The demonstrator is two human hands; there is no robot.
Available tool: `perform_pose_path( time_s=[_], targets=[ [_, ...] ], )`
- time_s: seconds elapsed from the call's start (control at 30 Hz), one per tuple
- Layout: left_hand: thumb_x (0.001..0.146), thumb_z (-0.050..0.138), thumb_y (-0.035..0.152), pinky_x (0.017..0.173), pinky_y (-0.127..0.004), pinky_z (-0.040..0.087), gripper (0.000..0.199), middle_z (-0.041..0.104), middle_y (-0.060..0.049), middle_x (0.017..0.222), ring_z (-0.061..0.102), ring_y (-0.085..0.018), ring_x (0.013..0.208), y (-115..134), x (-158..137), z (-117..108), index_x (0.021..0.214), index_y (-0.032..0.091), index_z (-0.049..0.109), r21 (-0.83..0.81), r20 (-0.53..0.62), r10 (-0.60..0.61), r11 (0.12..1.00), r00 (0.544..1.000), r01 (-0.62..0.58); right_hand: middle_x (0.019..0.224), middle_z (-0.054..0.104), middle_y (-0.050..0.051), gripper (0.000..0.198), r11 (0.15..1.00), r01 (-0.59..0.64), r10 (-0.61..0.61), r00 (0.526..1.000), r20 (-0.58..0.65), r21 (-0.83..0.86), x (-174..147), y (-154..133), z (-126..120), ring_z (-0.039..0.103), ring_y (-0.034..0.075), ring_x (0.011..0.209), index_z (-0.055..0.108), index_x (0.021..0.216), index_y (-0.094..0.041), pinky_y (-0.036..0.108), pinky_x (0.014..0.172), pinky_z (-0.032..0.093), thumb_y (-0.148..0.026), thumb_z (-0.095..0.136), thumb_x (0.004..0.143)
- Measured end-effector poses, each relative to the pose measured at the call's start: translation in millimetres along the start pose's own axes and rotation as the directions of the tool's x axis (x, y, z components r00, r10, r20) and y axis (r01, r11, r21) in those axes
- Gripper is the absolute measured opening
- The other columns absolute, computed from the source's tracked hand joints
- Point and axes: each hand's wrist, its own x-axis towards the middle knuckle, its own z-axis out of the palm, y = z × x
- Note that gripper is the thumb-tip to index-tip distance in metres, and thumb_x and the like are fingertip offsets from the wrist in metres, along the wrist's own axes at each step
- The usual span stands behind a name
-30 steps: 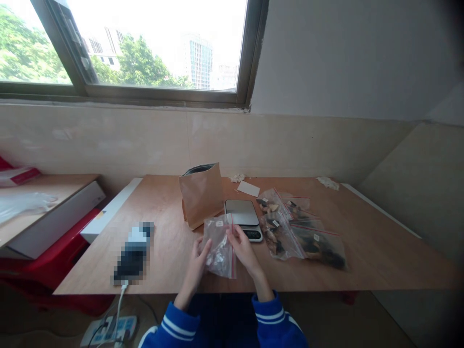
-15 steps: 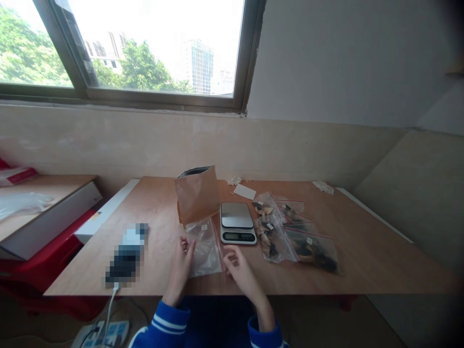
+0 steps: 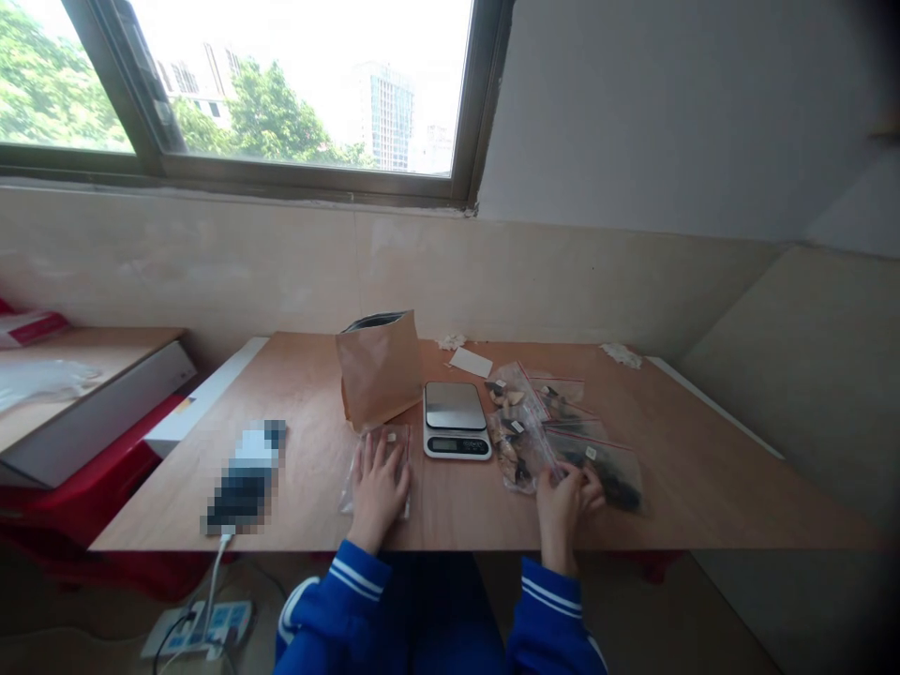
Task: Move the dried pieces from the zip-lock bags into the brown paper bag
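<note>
Zip bag [image 3: 375, 448], clear and nearly flat, lies on the wooden table [image 3: 703, 487] at lower centre of the frame, and our left hand [image 3: 380, 483] rests on it palm down, fingers spread and gripping nothing, which we judge keeps the thin film from curling or sliding. Its long axis runs from the near table edge up toward the brown paper bag [image 3: 378, 367], a small white label at the far end. Just right of it sits the digital scale [image 3: 455, 419], platform bare. Our right hand [image 3: 566, 497], lower right of centre, curls at the near edge of the filled bags [image 3: 555, 445]; we cannot tell whether it pinches 1 of them or merely touches it.
</note>
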Motion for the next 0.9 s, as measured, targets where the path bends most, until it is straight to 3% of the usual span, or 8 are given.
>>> perform_pose_path(
  time_s=[0.17,0.3,0.37,0.47,0.53,0.7,0.8,0.9],
  targets=[
    [0.09,0.043,0.036,0.113,-0.054,0.015,0.05,0.036,-0.01,0.151,0.022,-0.035,0.143,-9.5,-1.8,19.3,0.138,0.025,0.049,-0.016,0.004,-0.074,0.997,0.997,0.074,0.092,0.063,0.019,0.021,0.956,-0.129,0.123,0.992,0.039,0.264,-0.9,-18.2,-28.6,0.059,0.034,0.095,0.054,0.086,-0.017,0.049,0.084,0.044,-0.035,0.046,0.081],
    [0.088,0.047,0.029,0.111,-0.059,0.017,0.046,0.04,-0.012,0.149,0.026,-0.037,0.141,-3.2,1.7,2.7,0.133,0.024,0.054,-0.231,0.039,-0.128,0.964,0.991,0.134,0.098,0.064,0.018,0.026,0.852,-0.204,0.192,0.979,0.075,0.481,-3.8,-63.7,-72.1,0.063,0.03,0.096,0.05,0.097,-0.018,0.042,0.08,0.049,-0.042,0.047,0.087],
    [0.086,0.048,0.026,0.109,-0.058,0.024,0.042,0.048,-0.012,0.143,0.037,-0.034,0.136,11.8,2.1,-16.0,0.126,0.023,0.059,-0.456,0.021,-0.162,0.877,0.987,0.153,0.1,0.064,0.017,0.027,0.823,-0.174,0.141,0.985,0.102,0.541,-8.3,-91.3,-88.9,0.063,0.029,0.098,0.05,0.095,-0.019,0.042,0.084,0.048,-0.046,0.047,0.088],
    [0.086,0.052,0.031,0.089,-0.039,0.049,0.028,0.067,-0.012,0.112,0.064,-0.024,0.1,46.1,-2.7,-48.7,0.107,0.02,0.066,-0.832,0.038,-0.067,0.551,0.997,0.069,0.095,0.065,0.013,0.029,0.773,-0.16,0.025,0.975,0.223,0.613,-21.7,-127.6,-101.0,0.064,0.026,0.094,0.049,0.091,-0.021,0.039,0.082,0.05,-0.05,0.048,0.09],
    [0.086,0.052,0.036,0.062,-0.028,0.051,0.025,0.069,-0.008,0.095,0.064,-0.016,0.066,68.4,-8.4,-66.8,0.1,0.019,0.064,-0.927,0.131,-0.072,0.345,0.989,0.148,0.09,0.066,0.01,0.028,0.715,-0.201,-0.12,0.908,0.401,0.67,-34.1,-145.4,-101.9,0.065,0.024,0.087,0.049,0.091,-0.022,0.034,0.076,0.052,-0.05,0.048,0.09],
    [0.081,0.058,0.047,0.05,-0.021,0.045,0.028,0.059,0.001,0.067,0.056,-0.012,0.054,83.5,-14.3,-82.6,0.079,0.019,0.055,-0.965,0.244,-0.202,0.045,0.949,0.258,0.088,0.067,0.005,0.026,0.549,-0.411,-0.385,0.649,0.656,0.728,-57.8,-168.2,-99.6,0.066,0.02,0.081,0.048,0.093,-0.024,0.029,0.069,0.053,-0.05,0.045,0.093],
    [0.078,0.057,0.055,0.054,-0.023,0.047,0.038,0.056,0.001,0.062,0.056,-0.012,0.056,69.4,-10.8,-78.1,0.07,0.019,0.05,-0.957,0.284,-0.228,-0.006,0.931,0.29,0.091,0.067,0.005,0.027,0.558,-0.398,-0.476,0.565,0.674,0.728,-60.5,-169.8,-99.9,0.065,0.019,0.085,0.051,0.095,-0.023,0.028,0.076,0.051,-0.049,0.042,0.095],
    [0.074,0.063,0.057,0.053,-0.022,0.044,0.042,0.052,0.003,0.055,0.052,-0.011,0.053,54.7,-7.6,-69.9,0.064,0.018,0.048,-0.95,0.288,-0.234,0.055,0.928,0.308,0.088,0.066,0.004,0.032,0.578,-0.396,-0.514,0.502,0.695,0.714,-60.7,-167.8,-95.5,0.064,0.017,0.083,0.054,0.092,-0.022,0.027,0.078,0.049,-0.049,0.039,0.096]
  ],
)
